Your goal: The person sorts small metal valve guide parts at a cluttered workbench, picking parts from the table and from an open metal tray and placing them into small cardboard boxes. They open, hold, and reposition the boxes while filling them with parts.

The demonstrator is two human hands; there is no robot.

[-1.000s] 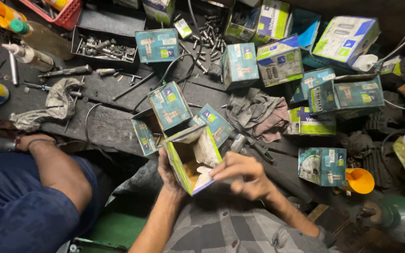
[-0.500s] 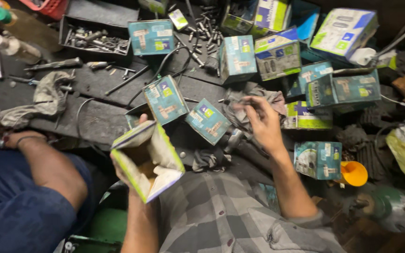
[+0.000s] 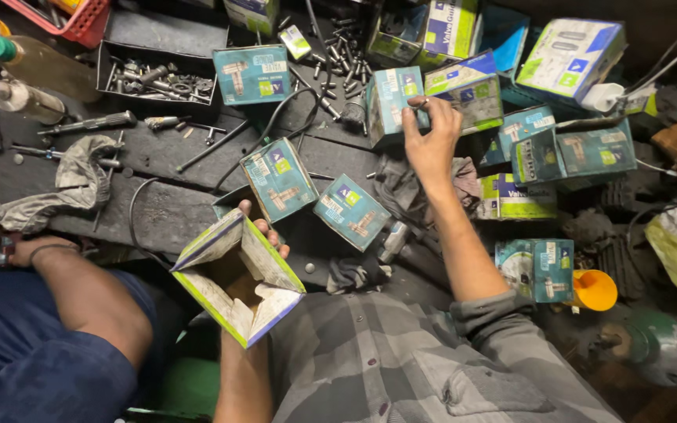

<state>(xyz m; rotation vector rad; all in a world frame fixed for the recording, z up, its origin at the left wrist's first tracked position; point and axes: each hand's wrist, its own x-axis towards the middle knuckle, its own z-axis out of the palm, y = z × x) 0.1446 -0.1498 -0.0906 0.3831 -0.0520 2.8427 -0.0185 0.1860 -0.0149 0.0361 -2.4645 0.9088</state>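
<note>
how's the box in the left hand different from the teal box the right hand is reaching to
The open box in the left hand has its flaps spread and bare cardboard showing inside; the upright teal box is shut. The open box is held up off the bench, tilted; the upright teal box stands on the bench among bolts, the right hand touching it. Both are small cardboard cartons with teal printed faces.

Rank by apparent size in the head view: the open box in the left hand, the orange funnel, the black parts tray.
1. Open box, though nearness to the camera inflates it.
2. Black parts tray.
3. Orange funnel.
</note>
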